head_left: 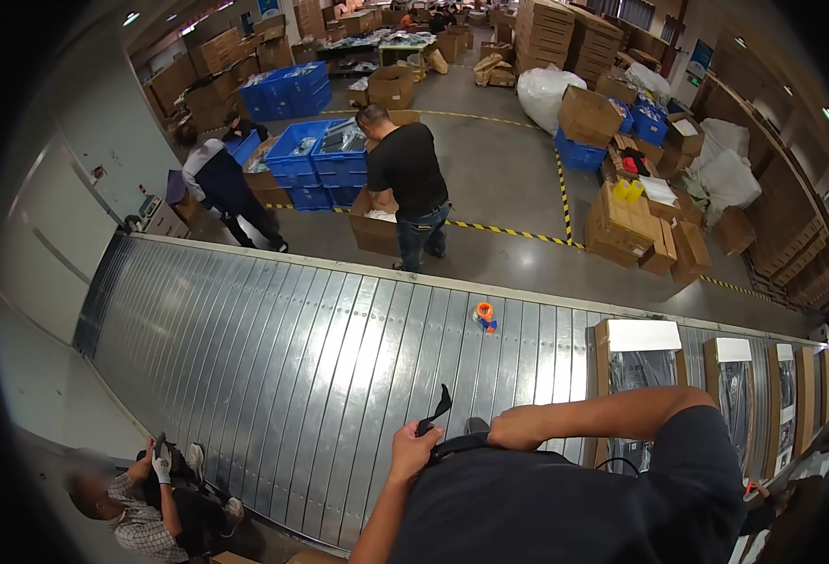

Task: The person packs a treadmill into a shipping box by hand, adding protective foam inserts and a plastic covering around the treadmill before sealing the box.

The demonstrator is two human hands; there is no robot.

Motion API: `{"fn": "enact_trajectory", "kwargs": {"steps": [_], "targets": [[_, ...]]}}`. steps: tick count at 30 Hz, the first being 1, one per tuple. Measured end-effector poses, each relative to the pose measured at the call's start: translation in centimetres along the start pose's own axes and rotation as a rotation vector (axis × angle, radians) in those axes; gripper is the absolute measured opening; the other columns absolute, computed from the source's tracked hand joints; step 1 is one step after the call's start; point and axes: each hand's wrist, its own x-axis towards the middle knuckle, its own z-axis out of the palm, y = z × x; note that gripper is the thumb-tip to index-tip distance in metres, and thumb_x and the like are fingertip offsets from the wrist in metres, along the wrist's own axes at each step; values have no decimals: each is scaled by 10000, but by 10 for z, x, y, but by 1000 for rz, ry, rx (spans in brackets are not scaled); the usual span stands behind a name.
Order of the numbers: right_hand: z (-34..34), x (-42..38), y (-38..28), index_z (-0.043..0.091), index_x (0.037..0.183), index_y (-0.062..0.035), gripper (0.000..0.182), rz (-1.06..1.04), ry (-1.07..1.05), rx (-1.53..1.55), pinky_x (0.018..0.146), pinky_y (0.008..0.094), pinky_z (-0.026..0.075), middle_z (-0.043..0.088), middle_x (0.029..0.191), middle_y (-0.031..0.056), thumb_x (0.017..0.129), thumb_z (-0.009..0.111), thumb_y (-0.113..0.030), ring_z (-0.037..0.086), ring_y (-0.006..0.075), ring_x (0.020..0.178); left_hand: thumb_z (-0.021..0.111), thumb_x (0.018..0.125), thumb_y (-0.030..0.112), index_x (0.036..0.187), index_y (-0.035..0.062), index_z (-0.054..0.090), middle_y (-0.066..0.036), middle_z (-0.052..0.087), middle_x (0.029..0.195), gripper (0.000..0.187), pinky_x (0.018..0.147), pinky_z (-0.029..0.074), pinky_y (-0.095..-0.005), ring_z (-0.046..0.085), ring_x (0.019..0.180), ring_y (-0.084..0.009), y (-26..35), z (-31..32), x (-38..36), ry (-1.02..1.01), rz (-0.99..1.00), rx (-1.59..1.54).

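My left hand (415, 450) is closed on a black strap (440, 406), whose loose end sticks up above the fingers. Close beside it on the right, my right hand (516, 429) is closed at the waist of my dark shirt, near a black band (459, 443); what its fingers hold, if anything, is hidden. Beyond both hands lies an orange and blue tape dispenser (486, 318) on the metal slatted conveyor (339, 376), touched by neither hand.
Open cartons with dark wrapped contents (642, 368) stand on the conveyor at right. A seated person (151, 508) is at lower left. Across the conveyor, a person in black (409, 169) bends over a carton beside blue crates (294, 169); another person (219, 179) stands further left.
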Motion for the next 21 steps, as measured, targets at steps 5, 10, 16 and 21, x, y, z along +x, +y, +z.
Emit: {"fn": "enact_trajectory", "kwargs": {"steps": [5, 10, 16, 21], "targets": [[0, 4, 12, 622, 800, 17, 213, -71, -19, 92, 665, 471, 485, 613, 761, 237, 707, 594, -172, 599, 410, 764, 696, 776, 125, 762, 39, 579, 59, 505, 617, 146, 459, 312, -203, 415, 528, -22, 1, 4, -4, 14, -11, -22], [2, 4, 14, 615, 744, 16, 233, -95, -35, 103, 658, 482, 479, 610, 740, 232, 695, 600, -211, 590, 420, 745, 697, 775, 124, 762, 35, 581, 59, 505, 617, 146, 459, 312, -205, 417, 530, -25, -1, 7, -8, 38, -13, -29], [11, -3, 19, 612, 756, 4, 232, -52, 70, 25, 650, 468, 479, 613, 736, 217, 719, 568, -221, 590, 411, 734, 696, 776, 130, 755, 34, 581, 61, 503, 619, 151, 463, 308, -203, 413, 531, -23, 3, 14, -15, 61, -11, 15], [39, -16, 21, 614, 766, -9, 211, 121, 305, 169, 641, 454, 477, 612, 708, 202, 719, 567, -210, 590, 405, 715, 695, 778, 135, 756, 35, 578, 61, 505, 620, 155, 460, 305, -204, 409, 525, -19, 9, 18, -18, 44, -18, -29]]}}
